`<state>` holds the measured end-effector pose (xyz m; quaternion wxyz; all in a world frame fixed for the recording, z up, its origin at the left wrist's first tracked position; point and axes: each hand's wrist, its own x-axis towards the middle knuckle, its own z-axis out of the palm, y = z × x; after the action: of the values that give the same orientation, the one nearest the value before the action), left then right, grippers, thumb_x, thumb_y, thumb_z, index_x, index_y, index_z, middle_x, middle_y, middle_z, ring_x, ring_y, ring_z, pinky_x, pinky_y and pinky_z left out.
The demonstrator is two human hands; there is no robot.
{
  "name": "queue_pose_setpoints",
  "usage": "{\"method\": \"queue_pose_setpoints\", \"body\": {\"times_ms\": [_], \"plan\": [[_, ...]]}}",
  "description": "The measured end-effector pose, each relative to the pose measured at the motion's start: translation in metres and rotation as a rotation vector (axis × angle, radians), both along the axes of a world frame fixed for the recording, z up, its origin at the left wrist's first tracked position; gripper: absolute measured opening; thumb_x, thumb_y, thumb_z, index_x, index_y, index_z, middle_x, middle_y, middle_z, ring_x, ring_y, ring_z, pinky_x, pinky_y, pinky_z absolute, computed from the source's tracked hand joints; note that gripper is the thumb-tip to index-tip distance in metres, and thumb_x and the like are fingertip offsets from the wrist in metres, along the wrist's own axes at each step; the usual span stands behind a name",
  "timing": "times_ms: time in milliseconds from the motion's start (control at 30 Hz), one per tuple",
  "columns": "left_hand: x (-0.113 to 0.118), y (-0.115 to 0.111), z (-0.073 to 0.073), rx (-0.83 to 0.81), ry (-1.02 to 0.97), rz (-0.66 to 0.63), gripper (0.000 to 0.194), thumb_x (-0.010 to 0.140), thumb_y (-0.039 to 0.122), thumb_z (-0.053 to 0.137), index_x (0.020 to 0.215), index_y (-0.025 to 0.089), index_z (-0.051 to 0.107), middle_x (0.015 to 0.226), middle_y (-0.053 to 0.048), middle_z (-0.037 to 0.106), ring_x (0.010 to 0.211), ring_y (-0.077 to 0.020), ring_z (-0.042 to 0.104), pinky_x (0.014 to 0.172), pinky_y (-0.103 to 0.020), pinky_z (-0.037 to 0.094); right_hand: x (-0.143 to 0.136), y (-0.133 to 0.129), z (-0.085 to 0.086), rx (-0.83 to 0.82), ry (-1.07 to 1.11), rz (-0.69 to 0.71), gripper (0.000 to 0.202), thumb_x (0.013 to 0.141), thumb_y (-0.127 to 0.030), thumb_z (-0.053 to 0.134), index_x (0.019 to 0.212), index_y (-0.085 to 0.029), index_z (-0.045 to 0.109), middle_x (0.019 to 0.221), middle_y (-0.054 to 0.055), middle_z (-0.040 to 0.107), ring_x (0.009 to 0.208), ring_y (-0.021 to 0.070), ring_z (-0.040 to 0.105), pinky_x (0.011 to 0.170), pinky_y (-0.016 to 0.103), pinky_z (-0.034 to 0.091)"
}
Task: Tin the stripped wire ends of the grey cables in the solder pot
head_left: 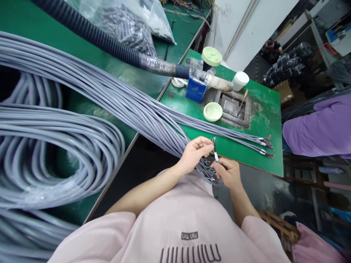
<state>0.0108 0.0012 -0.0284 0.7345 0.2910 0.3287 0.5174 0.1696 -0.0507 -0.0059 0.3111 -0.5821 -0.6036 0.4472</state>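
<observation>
My right hand (228,172) pinches a grey cable just below its white sleeve (216,157), with the end pointing up. At the fanned thin wires (214,143) of that end, my left hand (196,152) has its thumb and forefinger pressed together on a wire tip. A thick bundle of grey cables (142,115) runs from the upper left down to my lap, its other ends hanging below my hands. Several separate cables (219,128) lie on the green table, their stripped ends near its right edge.
A solder pot (229,106) sits in the green table (263,109), beside a blue box (196,89), a pale green bowl (213,111) and a white tub (240,80). A black hose (109,42) crosses above. Coiled cables (55,157) fill the left. A person's purple sleeve (318,128) is at right.
</observation>
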Motion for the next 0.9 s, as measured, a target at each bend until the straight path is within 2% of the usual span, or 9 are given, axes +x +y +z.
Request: {"method": "queue_pose_setpoints", "body": {"times_ms": [300, 433, 700, 900], "plan": [[-0.0010, -0.0012, 0.0027, -0.010, 0.036, 0.059, 0.024, 0.071, 0.034, 0.078, 0.075, 0.016, 0.062, 0.057, 0.006, 0.055, 0.049, -0.0044, 0.045, 0.052, -0.018, 0.037, -0.0009, 0.0027, -0.0048, -0.002, 0.022, -0.008, 0.033, 0.086, -0.033, 0.061, 0.057, -0.018, 0.062, 0.041, -0.005, 0.050, 0.040, 0.0076, 0.041, 0.047, 0.023, 0.034], [-0.0019, -0.0002, 0.0014, 0.014, 0.064, 0.064, 0.021, 0.071, 0.033, 0.076, 0.078, 0.017, 0.065, 0.058, 0.005, 0.057, 0.050, -0.0053, 0.047, 0.053, -0.019, 0.039, -0.0025, 0.0039, -0.0048, -0.015, 0.017, 0.001, 0.032, 0.085, -0.033, 0.061, 0.056, -0.018, 0.062, 0.041, -0.006, 0.050, 0.040, 0.0075, 0.041, 0.046, 0.023, 0.033], [-0.0040, 0.0043, -0.0039, 0.022, 0.063, 0.040, 0.018, 0.073, 0.033, 0.075, 0.080, 0.017, 0.069, 0.059, 0.005, 0.059, 0.051, -0.0053, 0.048, 0.054, -0.019, 0.041, -0.0055, 0.0066, -0.0022, 0.016, -0.047, 0.035, 0.036, 0.085, -0.031, 0.061, 0.052, -0.018, 0.058, 0.042, -0.005, 0.050, 0.043, 0.0078, 0.043, 0.048, 0.023, 0.035], [-0.0091, 0.0085, -0.0016, 0.026, 0.077, -0.026, 0.022, 0.071, 0.034, 0.078, 0.083, 0.017, 0.072, 0.066, 0.002, 0.065, 0.055, -0.0053, 0.051, 0.055, -0.018, 0.042, -0.0057, 0.0076, -0.0015, 0.013, -0.064, 0.051, 0.036, 0.085, -0.032, 0.061, 0.052, -0.018, 0.057, 0.042, -0.005, 0.050, 0.043, 0.0078, 0.042, 0.048, 0.023, 0.034]]}}
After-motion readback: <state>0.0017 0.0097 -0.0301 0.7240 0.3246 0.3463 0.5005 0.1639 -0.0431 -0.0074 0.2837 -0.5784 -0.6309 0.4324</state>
